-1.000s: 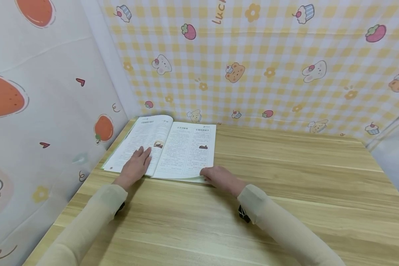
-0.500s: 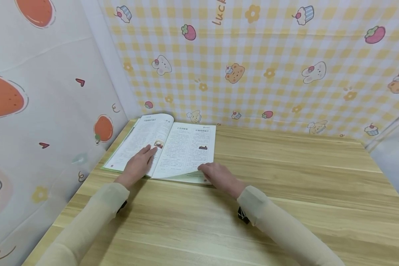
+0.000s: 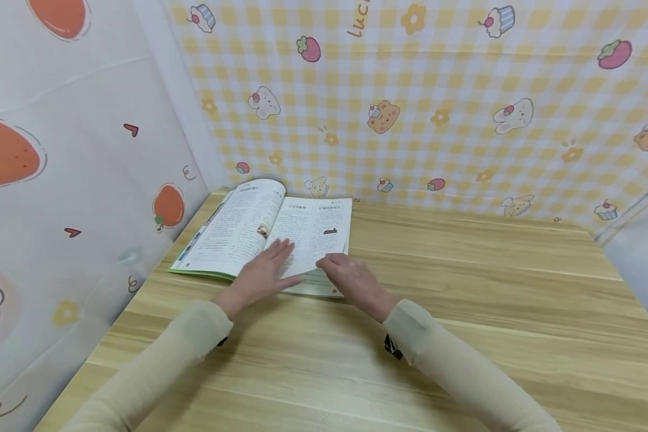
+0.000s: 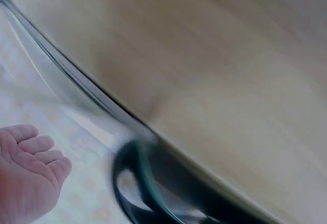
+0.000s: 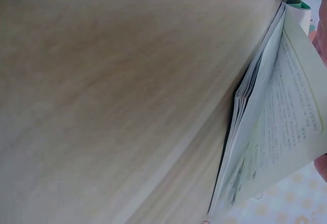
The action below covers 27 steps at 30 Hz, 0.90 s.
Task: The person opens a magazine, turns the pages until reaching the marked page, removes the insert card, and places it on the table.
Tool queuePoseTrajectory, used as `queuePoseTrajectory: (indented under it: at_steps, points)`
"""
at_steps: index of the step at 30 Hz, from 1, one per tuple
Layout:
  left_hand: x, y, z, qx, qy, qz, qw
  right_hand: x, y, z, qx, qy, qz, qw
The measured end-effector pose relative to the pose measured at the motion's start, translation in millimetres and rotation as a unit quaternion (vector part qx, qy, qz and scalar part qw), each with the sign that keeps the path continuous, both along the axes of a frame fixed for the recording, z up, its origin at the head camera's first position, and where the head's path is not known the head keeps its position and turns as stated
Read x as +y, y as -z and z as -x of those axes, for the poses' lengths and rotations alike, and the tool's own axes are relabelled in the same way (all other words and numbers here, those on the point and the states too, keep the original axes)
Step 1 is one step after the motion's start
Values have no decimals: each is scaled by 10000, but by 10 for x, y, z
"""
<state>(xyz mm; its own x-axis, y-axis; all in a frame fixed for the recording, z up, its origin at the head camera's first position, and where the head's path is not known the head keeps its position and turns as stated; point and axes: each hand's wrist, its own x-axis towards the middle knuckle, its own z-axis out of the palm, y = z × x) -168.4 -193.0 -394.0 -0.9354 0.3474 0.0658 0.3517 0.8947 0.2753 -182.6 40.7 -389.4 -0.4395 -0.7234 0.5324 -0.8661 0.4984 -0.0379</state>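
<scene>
An open softcover book (image 3: 221, 240) lies on the wooden table, its printed pages facing up and its green cover edge showing at the left. My right hand (image 3: 351, 279) pinches the near right corner of a page (image 3: 318, 240), which is lifted off the sheets below. In the right wrist view the raised page (image 5: 291, 101) slants above the stacked leaves, and only bits of the hand show at the edge. My left hand (image 3: 261, 273) is over the near part of the book by the fold, fingers straight and thumb spread. Whether it touches the paper I cannot tell.
The wooden table (image 3: 464, 288) stretches to the right and front of the book. A yellow checked cloth (image 3: 437, 84) hangs behind it, and a white printed sheet (image 3: 102, 180) stands along the left edge.
My left hand has moved right from the left page towards the fold. My right hand has raised the page corner higher and slightly left, uncovering more of the sheet beneath.
</scene>
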Motion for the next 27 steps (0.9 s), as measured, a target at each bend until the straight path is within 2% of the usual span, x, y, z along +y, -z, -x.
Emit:
queuePoseTrajectory:
  at_steps: [2,5,8,11,15,17,19,22,25,27]
  points:
    - [121,10,-27,64,226,-195,9995,-3,-12,-8,91,-2,-30,10000]
    - [258,35,-44,515,533,-370,9966,-7,-19,-13,244,-63,-38,9997]
    - [340,47,-30,1082,683,-413,9909,-2,-10,-6,334,-128,68,9993]
    - [366,24,-5,1433,689,-463,9862,17,5,15,296,-100,394,9987]
    - [327,-39,34,1719,584,-541,9819,53,17,58,232,9,974,9950]
    - [285,-69,52,1812,471,-565,9807,69,23,75,114,83,1092,9939]
    - [232,-91,69,1899,295,-570,9797,82,22,76,-186,145,1036,9943]
    - [143,-110,91,2033,68,-592,9773,93,30,62,-960,289,614,9931]
    - [33,-121,108,2135,-103,-680,9745,98,51,49,-1718,317,-96,9846]
    - [-54,-128,122,2113,-283,-668,9747,104,76,46,-2044,263,-561,9769]
